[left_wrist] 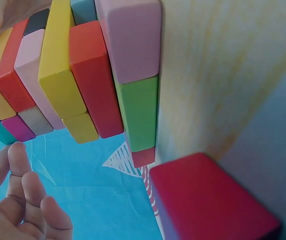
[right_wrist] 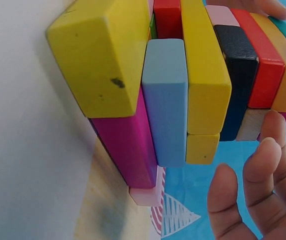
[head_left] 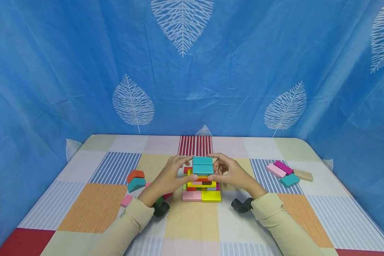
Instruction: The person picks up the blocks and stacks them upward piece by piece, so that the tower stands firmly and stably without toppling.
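Wearing pale sleeves [head_left: 121, 227] cut off by the bottom of the head view and a black device [head_left: 161, 209] at each wrist, a person works with both hands at the top of an upright stack of coloured blocks [head_left: 202, 185]. At its foot, a pink block [head_left: 192, 196] and a yellow block [head_left: 211, 196] face the person. The left hand [head_left: 172, 174] and right hand [head_left: 229, 172] flank two teal blocks [head_left: 203, 169] on top, each pinching the pair front to back, thumb near and forefinger far, though the forefingers' contact appears only faintly. The teal pair lies flat, one behind the other, long axes running left to right, ends pointing toward the hands. Thumbs cover part of the layers below, and both wrist views crop the teal pair at the edge. To the left, the forearm hides part of a loose group with an orange block [head_left: 136, 174]; a red block [left_wrist: 208, 195] runs out of the left wrist view. To the right lie a pale pink block [head_left: 276, 170], a magenta block [head_left: 284, 167] and a bare-wood block [head_left: 304, 175]. Beyond the patchwork tablecloth [head_left: 230, 145] hangs a blue curtain [head_left: 204, 89] with white leaves.
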Tool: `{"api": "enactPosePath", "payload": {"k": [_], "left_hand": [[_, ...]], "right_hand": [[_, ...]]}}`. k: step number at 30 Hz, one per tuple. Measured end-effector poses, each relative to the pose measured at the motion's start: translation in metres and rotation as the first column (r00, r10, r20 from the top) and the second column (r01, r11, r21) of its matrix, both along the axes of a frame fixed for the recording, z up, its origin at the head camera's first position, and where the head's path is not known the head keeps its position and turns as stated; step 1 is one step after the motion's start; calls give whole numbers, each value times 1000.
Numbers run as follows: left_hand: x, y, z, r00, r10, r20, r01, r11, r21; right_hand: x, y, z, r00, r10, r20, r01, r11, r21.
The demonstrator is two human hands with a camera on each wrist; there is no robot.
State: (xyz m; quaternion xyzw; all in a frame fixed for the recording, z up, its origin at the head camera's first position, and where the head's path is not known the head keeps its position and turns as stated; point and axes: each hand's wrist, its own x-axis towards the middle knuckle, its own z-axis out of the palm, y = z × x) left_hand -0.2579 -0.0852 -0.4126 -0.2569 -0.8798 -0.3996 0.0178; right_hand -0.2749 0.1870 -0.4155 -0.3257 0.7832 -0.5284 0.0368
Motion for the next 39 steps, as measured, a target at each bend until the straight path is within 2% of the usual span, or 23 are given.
{"api": "enactPosePath", "payload": {"k": [19, 27, 33, 39], "left_hand": [[-1, 1, 1, 1000, 2, 9, -2, 1000, 4], [-1, 2, 0, 1000, 12, 27, -12, 1000, 3], [-1, 0, -1, 1000, 3, 25, -3, 1000, 11], [-1, -1, -2, 1000, 1, 20, -2, 1000, 16]], "right_hand": [[-2, 3, 0, 999, 32, -3, -32, 999, -13], [-6, 15, 5, 1000, 20, 16, -20, 1000, 24], [-7, 41, 19, 996, -88, -23, 89, 994, 62], [-7, 71, 31, 971, -235, -38, 238, 968, 78]]}}
